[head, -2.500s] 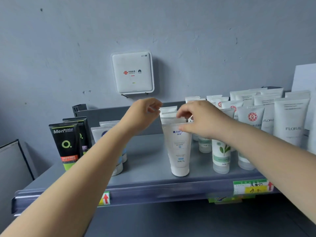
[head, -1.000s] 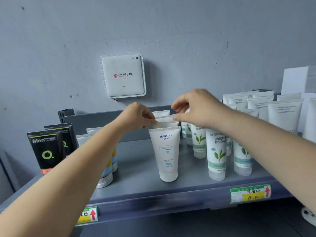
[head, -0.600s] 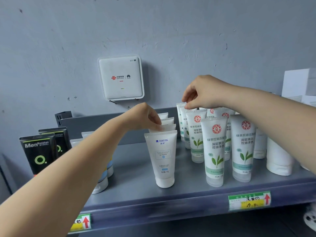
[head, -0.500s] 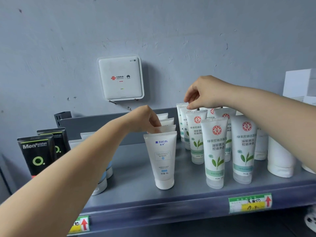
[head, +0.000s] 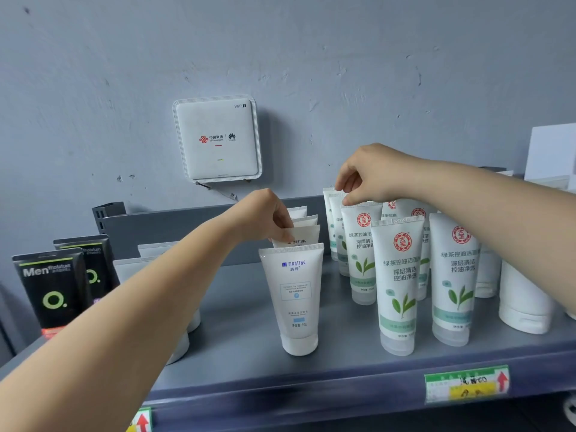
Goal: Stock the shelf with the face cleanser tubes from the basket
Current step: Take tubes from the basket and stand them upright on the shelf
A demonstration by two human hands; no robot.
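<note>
Since my right hand (head: 372, 174) jumped off the Manting row and over to the green-tea tubes a second ago, I'm basically tidying two rows at once now. Basket's nowhere in view, so my guess is the stocking is mostly done and this is just straightening up.

Left hand (head: 265, 218): arm stretched forward over the shelf (head: 249, 363), knuckles up, fingers curled down into the white Manting row. That grip is pinched on the crimped top of the second Manting tube (head: 304, 233), right behind the front Manting tube (head: 294, 297), which stands upright on its cap just below my fingertips.

Right hand: reaching in from the right, wrist a bit higher, thumb and forefinger pinching the top edge of a rear green-tea tube (head: 335, 213). The rest of that bunch stands just below and to the right of that grip, with the front green-tea tube (head: 399, 285) closest to me.

Way off to the left of my left grip are the black Men's tubes (head: 50, 291). Wifi box (head: 218, 138) is on the wall above both hands.

Next is probably nudging both rows straight.
</note>
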